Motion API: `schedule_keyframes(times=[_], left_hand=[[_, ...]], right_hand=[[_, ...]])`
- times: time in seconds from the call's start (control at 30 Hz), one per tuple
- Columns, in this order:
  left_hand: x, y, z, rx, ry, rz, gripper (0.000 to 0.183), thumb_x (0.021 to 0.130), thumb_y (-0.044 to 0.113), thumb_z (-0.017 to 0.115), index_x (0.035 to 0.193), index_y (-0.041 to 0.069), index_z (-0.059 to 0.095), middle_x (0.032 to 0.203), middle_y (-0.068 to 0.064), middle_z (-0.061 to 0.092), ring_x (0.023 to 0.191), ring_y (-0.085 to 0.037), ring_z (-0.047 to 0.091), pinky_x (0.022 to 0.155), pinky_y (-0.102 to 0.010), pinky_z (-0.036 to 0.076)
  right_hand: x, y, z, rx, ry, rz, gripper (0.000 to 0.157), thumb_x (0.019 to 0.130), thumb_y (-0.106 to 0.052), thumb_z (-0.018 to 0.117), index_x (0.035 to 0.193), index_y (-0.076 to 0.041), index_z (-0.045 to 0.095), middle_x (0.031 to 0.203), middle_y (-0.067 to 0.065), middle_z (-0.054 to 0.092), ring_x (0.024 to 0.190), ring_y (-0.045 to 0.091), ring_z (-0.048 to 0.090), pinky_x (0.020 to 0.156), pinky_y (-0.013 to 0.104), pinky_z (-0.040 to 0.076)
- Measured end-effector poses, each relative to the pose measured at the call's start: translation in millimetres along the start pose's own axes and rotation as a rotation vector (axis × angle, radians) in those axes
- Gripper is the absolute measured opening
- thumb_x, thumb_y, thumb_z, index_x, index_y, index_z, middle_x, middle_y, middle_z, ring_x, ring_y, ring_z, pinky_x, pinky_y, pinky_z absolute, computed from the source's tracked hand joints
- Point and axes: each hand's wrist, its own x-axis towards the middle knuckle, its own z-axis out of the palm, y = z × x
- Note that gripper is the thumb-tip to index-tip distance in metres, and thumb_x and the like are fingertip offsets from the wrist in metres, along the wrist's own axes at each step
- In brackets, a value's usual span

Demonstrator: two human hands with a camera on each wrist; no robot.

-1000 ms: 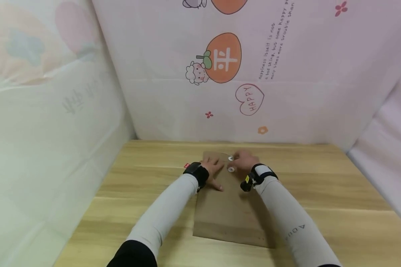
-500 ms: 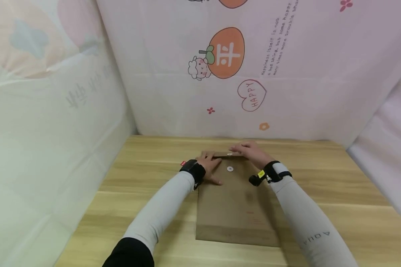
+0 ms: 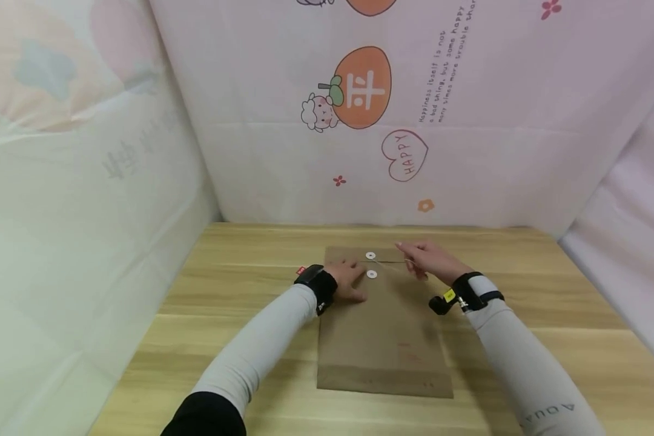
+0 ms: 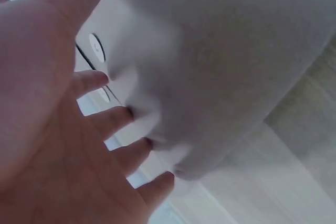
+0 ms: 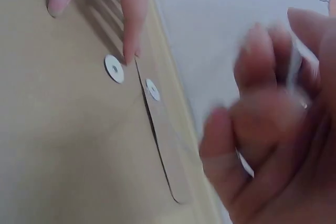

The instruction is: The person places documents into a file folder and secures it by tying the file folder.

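Note:
A brown kraft paper document envelope (image 3: 384,339) lies on the table, with its flap (image 5: 165,161) at the far end folded down over the body. One white button disc (image 3: 370,255) sits on the flap, and a second white disc (image 3: 372,274) is just below the flap's edge. My left hand (image 3: 347,280) rests on the envelope's upper left, fingers spread, fingertips (image 4: 160,190) touching the paper. To the right of the discs, my right hand (image 3: 435,260) is raised with curled fingers, gripping a thin white string (image 5: 295,69); the string looks blurred in the right wrist view.
The wooden table (image 3: 223,290) extends on both sides of the envelope. A printed white cloth (image 3: 272,163) hangs behind the table's far edge, with another white cloth (image 3: 114,242) along the left. A small red tag (image 3: 301,270) shows beside the left wristband.
The right hand has moved from the upper disc out to the right with the string. The flap, tilted up half a second ago, now lies down. The left hand has stayed nearly in place.

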Motion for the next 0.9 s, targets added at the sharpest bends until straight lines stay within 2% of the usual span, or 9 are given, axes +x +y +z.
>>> schedule_keyframes(times=[0.1,0.17,0.27,0.33,0.47,0.6,0.7,0.8,0.9], left_hand=[[2.5,-3.0,3.2,-0.009,0.009,0.001,0.073,0.097,0.053,0.062,0.158,0.021,0.037,0.162,-0.009,0.034,0.148,-0.034,0.033,0.117,-0.048,0.033],[1.7,-3.1,2.3,-0.003,0.001,0.004,0.075,0.098,0.055,0.061,0.16,0.022,0.035,0.163,-0.01,0.032,0.149,-0.036,0.032,0.118,-0.05,0.032],[3.3,-2.7,0.0,0.011,-0.009,0.001,0.074,0.098,0.056,0.06,0.16,0.023,0.034,0.164,-0.009,0.032,0.148,-0.036,0.032,0.117,-0.051,0.033],[4.9,-3.1,-2.0,0.008,-0.021,-0.004,0.075,0.098,0.057,0.059,0.16,0.024,0.033,0.165,-0.009,0.03,0.149,-0.036,0.03,0.118,-0.052,0.032],[21.4,-15.1,10.6,0.007,0.016,-0.016,0.077,0.094,0.064,0.06,0.158,0.028,0.037,0.161,-0.007,0.036,0.147,-0.036,0.034,0.115,-0.051,0.036],[13.8,-9.9,0.3,-0.031,0.004,-0.059,0.08,0.091,0.068,0.062,0.158,0.031,0.038,0.163,-0.001,0.036,0.148,-0.037,0.033,0.114,-0.052,0.036],[8.5,-1.1,-10.3,-0.058,-0.032,-0.096,0.08,0.092,0.065,0.062,0.16,0.033,0.034,0.167,0.007,0.03,0.15,-0.039,0.029,0.113,-0.053,0.037],[11.5,1.3,-11.3,-0.059,-0.041,-0.097,0.078,0.094,0.062,0.061,0.161,0.035,0.032,0.167,0.011,0.029,0.15,-0.039,0.029,0.112,-0.053,0.038],[13.0,0.7,-12.2,-0.085,-0.038,-0.075,0.076,0.095,0.058,0.062,0.16,0.034,0.033,0.167,0.01,0.029,0.149,-0.041,0.028,0.113,-0.053,0.036]], right_hand=[[-8,-1,-7.7,-0.078,0.07,0.032,0.064,0.106,-0.054,0.046,0.084,0.004,0.063,0.078,0.016,0.064,0.064,0.028,0.06,0.065,0.049,0.055],[-12,-2,-11.6,-0.173,0.115,0.031,0.058,0.107,-0.05,0.046,0.102,0.003,0.068,0.1,0.021,0.068,0.084,0.033,0.066,0.077,0.05,0.056],[-14,-2,-13.7,-0.341,0.148,0.014,0.052,0.108,-0.041,0.049,0.13,0.005,0.062,0.131,0.029,0.06,0.115,0.045,0.06,0.094,0.056,0.051],[-11,-1,-10.9,-0.443,0.158,-0.024,0.049,0.107,-0.033,0.052,0.135,0.007,0.058,0.134,0.031,0.058,0.12,0.047,0.057,0.096,0.057,0.049],[4,1,7.1,-0.532,0.086,-0.102,0.042,0.101,-0.019,0.06,0.129,0.013,0.058,0.123,0.031,0.063,0.111,0.045,0.062,0.093,0.058,0.051],[24,7,29.3,-0.588,-0.02,-0.109,0.029,0.093,-0.014,0.069,0.112,0.008,0.063,0.099,0.018,0.065,0.089,0.03,0.062,0.079,0.045,0.052],[40,16,40.0,-0.629,-0.033,-0.096,0.016,0.091,-0.015,0.07,0.083,-0.002,0.064,0.073,0.003,0.057,0.066,0.018,0.054,0.062,0.032,0.045],[49,21,46.1,-0.606,-0.024,-0.068,0.037,0.095,-0.015,0.065,0.06,-0.012,0.051,0.055,-0.004,0.045,0.05,0.013,0.046,0.05,0.027,0.038],[53,26,48.2,-0.572,0.011,-0.035,0.041,0.097,-0.016,0.062,0.058,-0.013,0.051,0.053,-0.005,0.043,0.048,0.012,0.045,0.049,0.026,0.036]])
